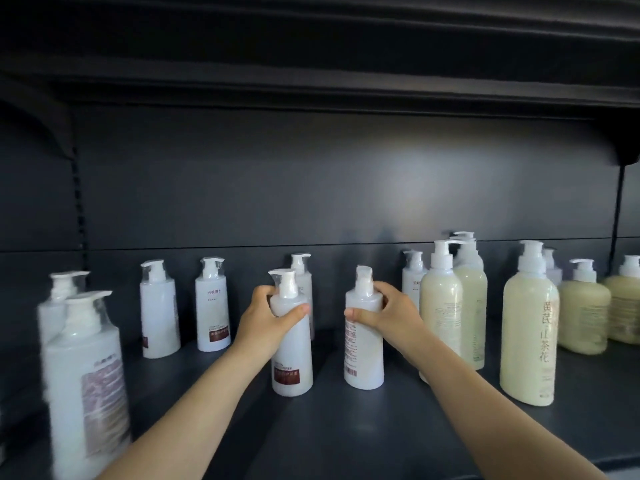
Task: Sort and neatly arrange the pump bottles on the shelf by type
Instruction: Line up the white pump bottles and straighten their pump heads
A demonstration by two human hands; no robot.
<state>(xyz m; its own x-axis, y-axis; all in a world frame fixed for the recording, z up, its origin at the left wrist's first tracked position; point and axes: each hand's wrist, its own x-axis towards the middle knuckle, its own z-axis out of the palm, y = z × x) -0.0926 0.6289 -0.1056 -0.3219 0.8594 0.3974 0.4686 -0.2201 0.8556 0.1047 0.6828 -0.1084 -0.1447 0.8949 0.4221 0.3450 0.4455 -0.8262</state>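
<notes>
On the dark shelf (346,431) stand white and cream pump bottles. My left hand (266,315) grips the upper part of a white pump bottle with a dark red label (292,362) at the shelf's middle. My right hand (384,311) grips the shoulder of a second white pump bottle (363,355), whose barcode side faces me. Both stand upright on the shelf, a short gap between them. More white bottles stand to the left: two near ones (85,382) and two further back (159,313) (212,306). One more white bottle (303,271) is partly hidden behind my left hand.
Cream-coloured pump bottles fill the right side: two tall ones (441,306) (469,299), a large one with dark characters (530,334), and two squat ones (583,317) (623,306). A white bottle (412,275) stands behind them. Another shelf board (311,91) hangs overhead.
</notes>
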